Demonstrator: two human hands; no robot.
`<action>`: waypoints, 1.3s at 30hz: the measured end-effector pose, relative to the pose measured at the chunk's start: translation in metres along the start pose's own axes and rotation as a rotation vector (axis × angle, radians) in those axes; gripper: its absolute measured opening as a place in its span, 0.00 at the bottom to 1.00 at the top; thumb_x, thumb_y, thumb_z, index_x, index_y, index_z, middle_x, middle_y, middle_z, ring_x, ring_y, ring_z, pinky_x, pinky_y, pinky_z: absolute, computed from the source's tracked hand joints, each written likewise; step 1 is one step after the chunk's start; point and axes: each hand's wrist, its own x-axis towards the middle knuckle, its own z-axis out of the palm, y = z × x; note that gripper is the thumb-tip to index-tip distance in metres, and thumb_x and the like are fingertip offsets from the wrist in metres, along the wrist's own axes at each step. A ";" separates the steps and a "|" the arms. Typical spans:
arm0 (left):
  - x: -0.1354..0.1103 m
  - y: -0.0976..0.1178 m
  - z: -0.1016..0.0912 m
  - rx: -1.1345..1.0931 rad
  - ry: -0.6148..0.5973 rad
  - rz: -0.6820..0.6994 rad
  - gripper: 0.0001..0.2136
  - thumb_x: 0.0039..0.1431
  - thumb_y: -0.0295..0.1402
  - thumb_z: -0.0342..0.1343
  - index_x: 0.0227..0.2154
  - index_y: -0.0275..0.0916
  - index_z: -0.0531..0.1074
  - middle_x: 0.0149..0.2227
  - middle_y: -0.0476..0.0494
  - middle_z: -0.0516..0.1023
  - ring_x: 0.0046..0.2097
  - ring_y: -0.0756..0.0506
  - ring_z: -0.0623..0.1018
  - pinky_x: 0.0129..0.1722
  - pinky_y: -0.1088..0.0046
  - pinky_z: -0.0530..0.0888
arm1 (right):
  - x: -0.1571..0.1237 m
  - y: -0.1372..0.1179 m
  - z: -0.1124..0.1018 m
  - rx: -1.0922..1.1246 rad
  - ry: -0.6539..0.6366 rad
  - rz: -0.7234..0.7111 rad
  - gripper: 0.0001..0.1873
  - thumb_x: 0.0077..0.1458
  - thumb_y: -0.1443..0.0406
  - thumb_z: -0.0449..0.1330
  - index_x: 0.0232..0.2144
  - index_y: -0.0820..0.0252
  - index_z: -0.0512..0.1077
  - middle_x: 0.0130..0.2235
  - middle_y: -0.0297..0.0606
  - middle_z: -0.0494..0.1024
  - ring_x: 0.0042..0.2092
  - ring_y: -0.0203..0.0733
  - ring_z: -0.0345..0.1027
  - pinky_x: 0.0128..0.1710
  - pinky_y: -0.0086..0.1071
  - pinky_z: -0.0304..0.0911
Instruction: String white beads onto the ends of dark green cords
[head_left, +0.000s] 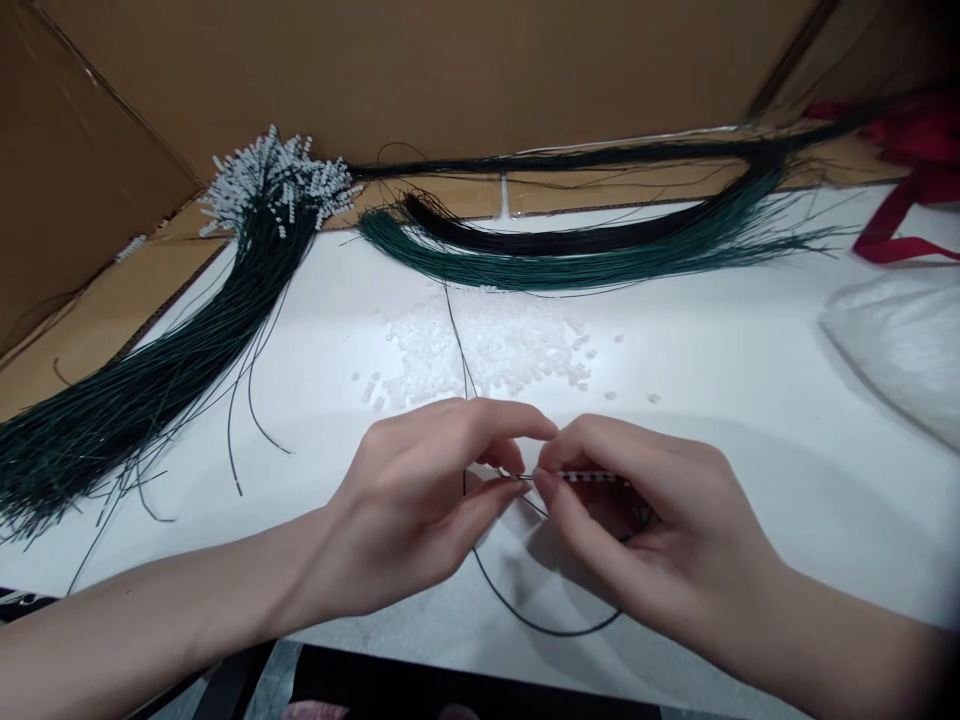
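Note:
My left hand [412, 490] and my right hand [660, 510] meet over the white tabletop, fingertips almost touching. Between thumb and index finger, my right hand pinches a thin dark cord [559, 633] beside a short row of small white beads [592, 477] strung on it. The left thumb and fingers close on the same cord just left of the beads. Below the hands the cord hangs in a wide loop, and a stretch of it runs up past the left knuckles. Behind the hands lies a spread of small translucent white beads [487, 340].
On the left rests a thick bundle of dark green cords [217, 330] with white beaded ends [277, 185]. Loose green and black cords [570, 255] curve along the back. Cardboard walls [450, 80] stand behind. At right are red ribbon [900, 215] and a clear plastic bag [900, 340].

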 end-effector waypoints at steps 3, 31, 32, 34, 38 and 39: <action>0.000 0.000 0.002 -0.018 -0.018 -0.017 0.18 0.57 0.19 0.57 0.50 0.39 0.67 0.39 0.48 0.79 0.39 0.51 0.79 0.40 0.75 0.75 | -0.001 0.000 0.001 -0.002 -0.018 -0.009 0.08 0.56 0.76 0.54 0.29 0.62 0.67 0.24 0.28 0.63 0.23 0.28 0.55 0.21 0.24 0.52; 0.002 0.002 -0.007 -0.290 -0.150 -0.208 0.23 0.57 0.21 0.54 0.54 0.42 0.63 0.33 0.47 0.72 0.35 0.47 0.76 0.32 0.74 0.76 | 0.001 0.002 0.001 0.010 -0.078 0.056 0.08 0.51 0.75 0.57 0.30 0.60 0.71 0.24 0.29 0.67 0.23 0.30 0.59 0.22 0.26 0.54; 0.002 0.003 -0.008 -0.295 -0.155 -0.210 0.23 0.57 0.21 0.54 0.54 0.42 0.62 0.33 0.47 0.71 0.35 0.47 0.76 0.31 0.74 0.75 | 0.001 0.002 0.001 0.005 -0.077 0.053 0.08 0.51 0.75 0.56 0.30 0.59 0.71 0.24 0.29 0.67 0.24 0.31 0.59 0.22 0.26 0.53; 0.001 0.003 -0.009 -0.305 -0.165 -0.215 0.23 0.57 0.20 0.54 0.55 0.42 0.62 0.33 0.46 0.72 0.35 0.46 0.76 0.31 0.74 0.75 | 0.001 0.002 0.000 -0.005 -0.077 0.051 0.08 0.51 0.76 0.56 0.31 0.59 0.71 0.24 0.29 0.67 0.24 0.31 0.59 0.22 0.26 0.53; 0.002 0.005 -0.011 -0.298 -0.176 -0.220 0.24 0.56 0.20 0.54 0.55 0.42 0.62 0.33 0.47 0.72 0.36 0.46 0.77 0.32 0.74 0.76 | 0.000 0.002 0.000 0.004 -0.073 0.041 0.09 0.50 0.76 0.56 0.31 0.60 0.72 0.24 0.29 0.67 0.23 0.30 0.58 0.22 0.25 0.53; 0.002 0.005 -0.011 -0.298 -0.178 -0.219 0.24 0.56 0.20 0.54 0.55 0.42 0.62 0.33 0.47 0.72 0.35 0.47 0.77 0.32 0.74 0.76 | 0.000 0.002 0.000 0.008 -0.073 0.036 0.09 0.50 0.76 0.55 0.31 0.60 0.72 0.24 0.29 0.67 0.23 0.30 0.58 0.22 0.25 0.53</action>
